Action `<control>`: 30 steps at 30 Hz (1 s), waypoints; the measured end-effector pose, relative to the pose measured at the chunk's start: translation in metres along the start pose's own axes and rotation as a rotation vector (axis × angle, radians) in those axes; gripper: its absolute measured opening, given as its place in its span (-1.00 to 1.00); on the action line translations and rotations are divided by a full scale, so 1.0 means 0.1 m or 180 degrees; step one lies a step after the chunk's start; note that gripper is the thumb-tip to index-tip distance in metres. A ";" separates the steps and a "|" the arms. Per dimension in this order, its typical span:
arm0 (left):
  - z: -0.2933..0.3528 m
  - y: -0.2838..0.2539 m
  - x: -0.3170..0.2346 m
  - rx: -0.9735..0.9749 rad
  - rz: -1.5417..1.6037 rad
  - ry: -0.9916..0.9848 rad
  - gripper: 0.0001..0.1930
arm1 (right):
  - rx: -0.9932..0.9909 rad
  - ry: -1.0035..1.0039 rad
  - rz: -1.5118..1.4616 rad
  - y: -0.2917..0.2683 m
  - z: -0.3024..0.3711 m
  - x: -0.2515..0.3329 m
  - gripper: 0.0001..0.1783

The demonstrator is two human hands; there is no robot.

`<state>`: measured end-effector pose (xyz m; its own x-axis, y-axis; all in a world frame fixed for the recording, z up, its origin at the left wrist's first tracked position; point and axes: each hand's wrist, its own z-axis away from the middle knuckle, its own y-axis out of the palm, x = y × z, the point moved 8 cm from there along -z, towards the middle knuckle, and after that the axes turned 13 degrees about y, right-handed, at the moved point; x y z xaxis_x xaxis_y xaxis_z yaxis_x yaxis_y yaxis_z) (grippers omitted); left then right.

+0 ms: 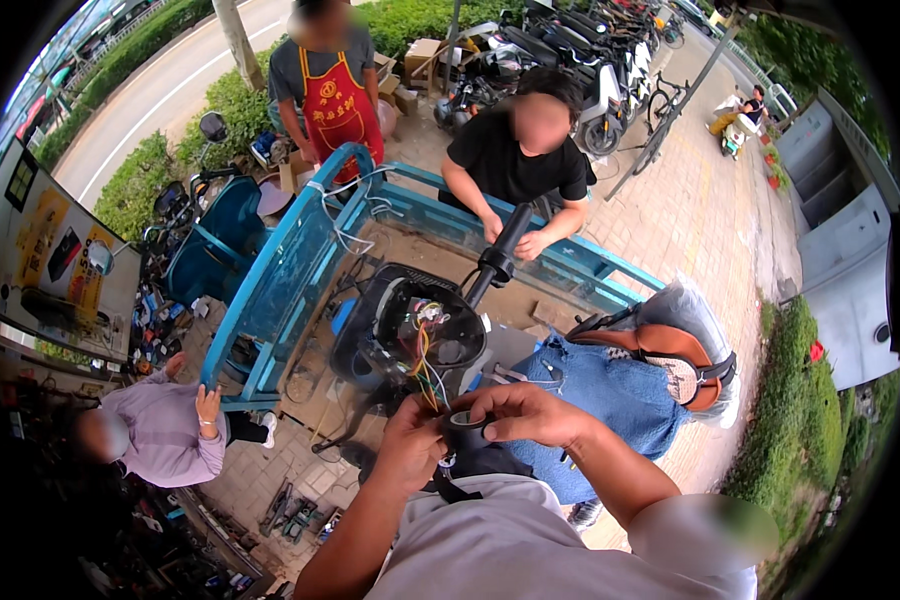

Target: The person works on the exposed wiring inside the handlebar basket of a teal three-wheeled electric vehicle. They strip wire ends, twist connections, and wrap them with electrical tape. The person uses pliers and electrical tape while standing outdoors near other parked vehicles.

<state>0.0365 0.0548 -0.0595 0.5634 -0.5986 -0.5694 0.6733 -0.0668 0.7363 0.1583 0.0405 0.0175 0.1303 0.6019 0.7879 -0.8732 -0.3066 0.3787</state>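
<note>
My left hand (408, 440) is closed, with its fingertips pinching a bundle of coloured wires (426, 368). These wires run out of the opened black handlebar housing (375, 325) of a vehicle in front of me. My right hand (532, 415) grips a roll of black tape (467, 420) between thumb and fingers, close beside the left fingertips. The wire ends are hidden by my left fingers. A black handlebar grip (511, 236) points away from me, toward a person in a black shirt.
A blue metal cargo frame (260, 305) surrounds the far side. The black-shirted person (518, 150) leans at its rail; another in a red apron (338, 110) stands behind. At left, a person in lilac (165, 425) touches the frame. A denim cover (590, 400) and brown seat (675, 355) lie right.
</note>
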 end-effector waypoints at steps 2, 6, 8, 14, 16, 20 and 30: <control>0.01 0.02 -0.01 -0.0097 0.0183 0.0036 -0.81 | -0.0011 0.0036 -0.0062 0.00 -0.03 -0.02 -0.76; 0.02 0.12 -0.09 -0.0076 0.0354 0.0141 -0.76 | 0.0012 0.0027 -0.0186 0.00 -0.05 -0.04 -0.77; 0.02 0.20 -0.07 0.0110 0.0538 0.0096 -0.74 | -0.0050 0.0060 -0.0368 -0.04 0.01 0.00 -0.78; 0.01 0.28 -0.09 0.0063 0.0823 -0.0064 -0.73 | 0.0210 -0.0098 -0.0488 -0.09 -0.16 -0.15 -0.76; -0.01 0.16 -0.04 -0.0025 0.0914 -0.0132 -0.73 | 0.0233 0.0025 -0.0345 -0.11 -0.20 -0.22 -0.71; -0.01 0.07 -0.06 0.0091 0.0728 -0.0099 -0.72 | -0.0187 0.0006 -0.0134 -0.04 -0.18 -0.10 -0.59; -0.08 -0.22 -0.03 -0.0331 0.0412 -0.0027 -0.75 | -0.2427 -0.0078 0.2726 -0.04 -0.15 0.22 -0.34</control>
<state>0.0239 0.0644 -0.0765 0.6448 -0.6037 -0.4689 0.6415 0.0939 0.7613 0.1580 0.0663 0.0258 -0.6422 0.3941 0.6574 -0.7359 -0.0772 -0.6726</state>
